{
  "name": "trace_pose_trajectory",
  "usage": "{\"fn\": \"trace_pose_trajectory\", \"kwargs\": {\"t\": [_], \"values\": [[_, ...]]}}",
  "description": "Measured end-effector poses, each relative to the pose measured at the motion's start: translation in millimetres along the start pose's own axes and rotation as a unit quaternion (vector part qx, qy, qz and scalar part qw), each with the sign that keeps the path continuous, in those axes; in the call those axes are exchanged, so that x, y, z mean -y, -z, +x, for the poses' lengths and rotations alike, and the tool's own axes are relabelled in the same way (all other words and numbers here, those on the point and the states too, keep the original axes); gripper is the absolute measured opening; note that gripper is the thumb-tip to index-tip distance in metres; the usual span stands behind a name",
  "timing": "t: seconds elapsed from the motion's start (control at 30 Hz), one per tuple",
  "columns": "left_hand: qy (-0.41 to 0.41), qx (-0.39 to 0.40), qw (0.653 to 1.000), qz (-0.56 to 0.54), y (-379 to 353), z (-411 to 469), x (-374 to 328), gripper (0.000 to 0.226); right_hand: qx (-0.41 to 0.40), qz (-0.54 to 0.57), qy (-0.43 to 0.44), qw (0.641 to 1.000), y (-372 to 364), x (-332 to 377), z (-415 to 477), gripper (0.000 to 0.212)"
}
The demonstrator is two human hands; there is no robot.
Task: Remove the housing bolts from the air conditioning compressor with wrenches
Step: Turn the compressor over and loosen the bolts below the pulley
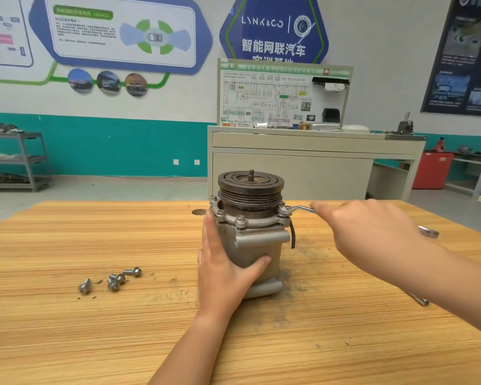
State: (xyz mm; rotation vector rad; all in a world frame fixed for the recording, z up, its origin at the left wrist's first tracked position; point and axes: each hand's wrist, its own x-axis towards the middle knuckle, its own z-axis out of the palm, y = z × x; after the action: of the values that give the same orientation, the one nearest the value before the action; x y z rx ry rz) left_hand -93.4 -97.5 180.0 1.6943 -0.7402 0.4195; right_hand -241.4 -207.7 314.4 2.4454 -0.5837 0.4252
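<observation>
The air conditioning compressor (pixel 257 245) stands upright mid-table, its dark pulley on top. Several housing bolts (pixel 240 219) still sit in its flange. My left hand (pixel 222 269) wraps the body from the left, thumb across the front. A silver wrench (pixel 296 209) sits on a bolt at the flange's right side; my right hand (pixel 370 232) grips its handle, whose far end pokes out past my wrist. Several removed bolts (pixel 114 280) lie loose on the table to the left.
The wooden table (pixel 95 343) carries grit around the compressor. Another tool (pixel 419 300) lies partly under my right forearm. Beyond the table stand a grey training bench (pixel 311 159), a metal shelf cart (pixel 17 162) at left and a red bin (pixel 433 169).
</observation>
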Motion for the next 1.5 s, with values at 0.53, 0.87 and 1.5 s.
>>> {"fn": "trace_pose_trajectory", "kwargs": {"t": [0.53,0.87,1.5], "values": [[0.100,0.067,0.991,-0.053,-3,0,5,0.129,0.055,-0.080,0.087,0.991,11,8,4,0.055],[0.083,0.062,0.994,-0.043,-7,1,14,0.130,0.068,0.014,0.086,0.994,8,-15,11,0.058],[0.087,0.064,0.992,-0.063,-7,1,16,0.130,-0.056,-0.027,0.184,0.981,-54,-38,78,0.031]]}}
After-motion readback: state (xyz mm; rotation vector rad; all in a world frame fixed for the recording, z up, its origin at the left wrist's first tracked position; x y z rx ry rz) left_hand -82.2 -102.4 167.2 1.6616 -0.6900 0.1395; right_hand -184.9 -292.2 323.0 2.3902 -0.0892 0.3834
